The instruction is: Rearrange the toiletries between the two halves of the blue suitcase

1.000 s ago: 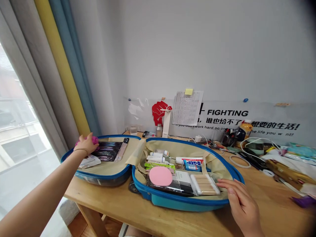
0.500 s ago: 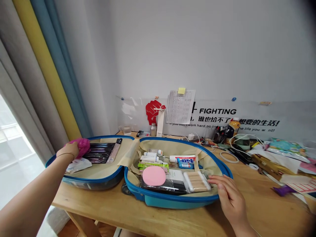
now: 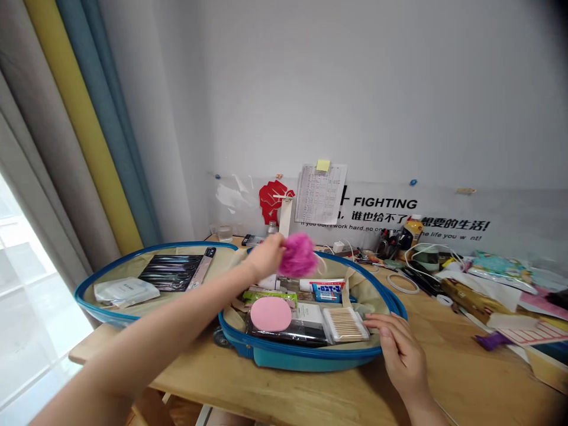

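Note:
Pinched in my left hand [image 3: 267, 255] is a fluffy magenta bath puff [image 3: 298, 255] with a white cord loop. It hangs above the far side of the right half of an open blue suitcase [image 3: 310, 362]. My right hand [image 3: 403, 349] is on that half's right rim, fingers curled over the edge beside a pack of cotton swabs [image 3: 346, 324]. Near the swabs lie a pink oval sponge [image 3: 270, 314], a blue-and-white packet [image 3: 328, 292], a toothpaste-like tube [image 3: 307, 285] and a black packet [image 3: 288, 335]. My left arm crosses in front of the suitcase's left half.
The left half holds a pack of dark slim tools [image 3: 171, 272] and a white packet [image 3: 126, 290]. Cables, a tape roll [image 3: 403, 283], a bottle [image 3: 412, 231] and papers crowd the wooden desk [image 3: 461, 367] on the right. A wall stands behind, curtains [image 3: 84, 142] at left.
My left hand has carried the bath puff rightward, from the suitcase's left half to above its right half. My right hand has stayed at the rim. The view has shifted slightly.

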Demonstrator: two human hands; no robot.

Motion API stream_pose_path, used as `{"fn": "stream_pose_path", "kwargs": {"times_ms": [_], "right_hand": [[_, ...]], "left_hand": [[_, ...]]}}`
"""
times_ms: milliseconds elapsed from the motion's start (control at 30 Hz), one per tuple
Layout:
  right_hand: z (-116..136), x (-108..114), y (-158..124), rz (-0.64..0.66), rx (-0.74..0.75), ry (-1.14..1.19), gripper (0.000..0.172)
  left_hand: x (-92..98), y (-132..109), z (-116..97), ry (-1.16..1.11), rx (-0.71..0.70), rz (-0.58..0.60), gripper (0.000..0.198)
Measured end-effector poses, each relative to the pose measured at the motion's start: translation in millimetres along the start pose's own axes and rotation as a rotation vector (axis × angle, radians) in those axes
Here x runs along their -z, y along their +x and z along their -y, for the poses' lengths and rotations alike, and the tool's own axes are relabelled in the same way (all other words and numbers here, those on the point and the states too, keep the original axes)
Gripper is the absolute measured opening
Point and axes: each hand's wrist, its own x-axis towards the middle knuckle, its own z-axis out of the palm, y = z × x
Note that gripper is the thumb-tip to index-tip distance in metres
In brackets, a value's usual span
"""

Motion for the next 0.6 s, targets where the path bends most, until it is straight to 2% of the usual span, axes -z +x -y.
{"fn": "stream_pose_path", "kwargs": {"times_ms": [100, 233, 333, 433, 600], "right_hand": [[2, 0, 2, -0.027, 0.032, 0.018, 0.031], [3, 0, 3, -0.039, 0.043, 0.042, 0.029], [3, 0, 3, -0.037, 0.042, 0.043, 0.029], [2, 0, 2, -0.035, 0.040, 0.036, 0.029], [1, 0, 2, -0.006, 0.003, 0.012, 0.034]], "left_hand": [[-39.7, 8, -48, -0.056, -0.106, 0.101, 0.034], [-74.0, 11, -82, -0.110, -0.190, 0.177, 0.035], [-91.6, 9, -89, -0.123, -0.219, 0.248, 0.036], [-105.2, 5, -88, -0.116, -0.273, 0.348, 0.041], [-111.8, 3, -83, -0.098, -0.427, 0.506, 0.055]]}}
